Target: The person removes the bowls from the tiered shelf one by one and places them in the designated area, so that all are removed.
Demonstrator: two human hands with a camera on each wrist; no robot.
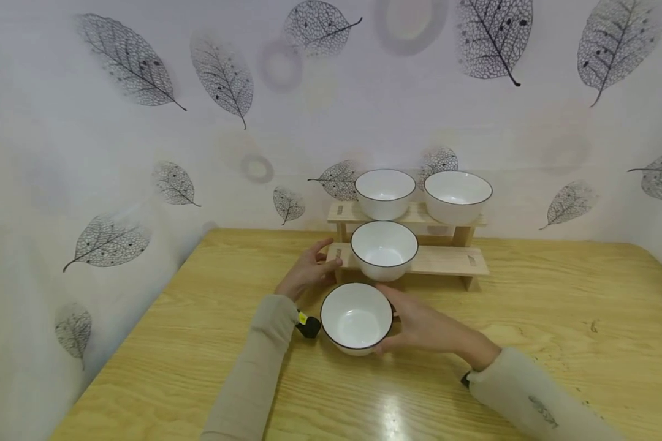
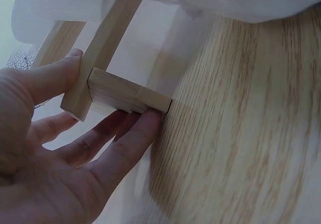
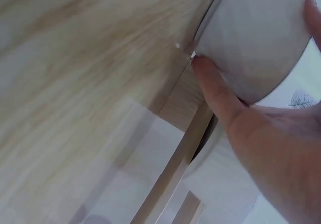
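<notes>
Bowl (image 1: 356,318) in right grip (image 1: 426,324), left grip (image 1: 309,269) clasping stand (image 1: 447,260), fingertips (image 2: 152,117) on leg (image 2: 129,90) only in left-wrist view

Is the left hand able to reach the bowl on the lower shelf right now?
Probably yes: nothing shows between the left hand and that bowl, though it would first have to release the stand.

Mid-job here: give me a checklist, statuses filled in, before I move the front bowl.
1. Right hand holding front bowl: ok, at its right side.
2. Left hand on wooden stand: ok, grips its left end.
3. Room on lower shelf: ok, bare board right of lower bowl.
4. Upper left bowl and upper right bowl upright: ok.
5. Front bowl lifted off tabletop: cannot tell.
</notes>
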